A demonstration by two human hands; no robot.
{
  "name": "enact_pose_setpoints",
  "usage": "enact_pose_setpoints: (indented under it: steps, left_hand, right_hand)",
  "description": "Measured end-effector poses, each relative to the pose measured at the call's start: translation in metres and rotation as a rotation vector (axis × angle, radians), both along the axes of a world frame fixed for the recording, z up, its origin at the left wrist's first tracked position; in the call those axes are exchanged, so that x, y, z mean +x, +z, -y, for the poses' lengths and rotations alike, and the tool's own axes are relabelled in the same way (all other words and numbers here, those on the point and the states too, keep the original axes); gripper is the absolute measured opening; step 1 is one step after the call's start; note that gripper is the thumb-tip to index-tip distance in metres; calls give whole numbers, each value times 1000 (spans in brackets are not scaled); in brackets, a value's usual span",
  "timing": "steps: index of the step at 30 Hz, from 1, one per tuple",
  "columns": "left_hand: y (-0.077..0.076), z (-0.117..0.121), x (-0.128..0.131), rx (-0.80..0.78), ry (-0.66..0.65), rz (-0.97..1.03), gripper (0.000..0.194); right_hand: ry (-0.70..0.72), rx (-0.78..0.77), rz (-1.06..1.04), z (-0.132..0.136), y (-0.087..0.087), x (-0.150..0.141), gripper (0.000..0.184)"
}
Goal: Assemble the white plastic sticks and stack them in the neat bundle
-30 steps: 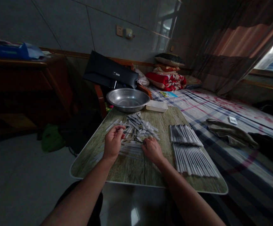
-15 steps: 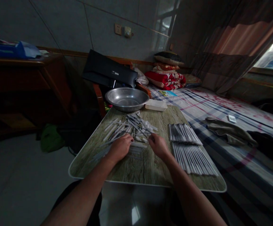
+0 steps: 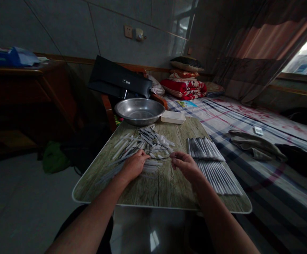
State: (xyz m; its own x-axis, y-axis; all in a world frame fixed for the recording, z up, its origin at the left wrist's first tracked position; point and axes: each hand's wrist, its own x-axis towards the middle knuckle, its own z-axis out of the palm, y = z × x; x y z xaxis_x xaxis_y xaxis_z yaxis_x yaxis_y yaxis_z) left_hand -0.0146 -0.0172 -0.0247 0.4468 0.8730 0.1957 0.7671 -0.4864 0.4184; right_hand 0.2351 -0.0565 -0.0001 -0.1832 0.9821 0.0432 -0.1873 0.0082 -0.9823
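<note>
My left hand [image 3: 135, 165] rests over the left-middle of the table, its fingers bent together beside the loose pile; what they hold, if anything, is hidden. Between thumb and fingers, my right hand [image 3: 184, 165] pinches one end of a thin dark stick [image 3: 163, 158], which points left toward my left fingertips. Ahead of both hands lies a jumbled pile of white translucent tubes and dark thin sticks [image 3: 153, 138]. Several clear tubes [image 3: 152, 163] lie flat beside my left hand. To the right are two neat rows of slim tubes, a dark-tipped far row [image 3: 205, 149] and a near row [image 3: 218, 178].
A steel basin [image 3: 140, 111] and a white plastic tray [image 3: 172, 117] stand at the far end of the wood-patterned table [image 3: 142, 195]. A bed [image 3: 261, 169] with a plaid cover borders the right side. Behind the basin, a black case [image 3: 121, 79] leans on a chair.
My right hand has turned and shifted slightly right and nearer, with the dark stick now visible in its fingertips. My left hand stays almost in place. The view has shifted slightly.
</note>
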Motion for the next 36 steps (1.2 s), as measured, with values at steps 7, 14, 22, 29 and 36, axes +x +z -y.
enact_pose_setpoints:
  steps: [7,14,22,29,36]
  left_hand:
    - [1,-4,-1,-131,-46,34,37]
    - [7,-2,-1,-165,-61,-2,32]
    - [11,2,3,-94,-56,6,20]
    - [17,2,7,170,-6,74,10]
    - [20,0,4,114,-40,367,12]
  right_hand:
    - [-107,-29,-228,-5,-3,5,25]
    - [-137,-57,-277,-10,-5,11,25]
    - [-169,-39,-293,-10,-4,8,24]
    - [-291,38,-367,-13,0,9,21]
    - [-352,40,-459,-15,0,12,19]
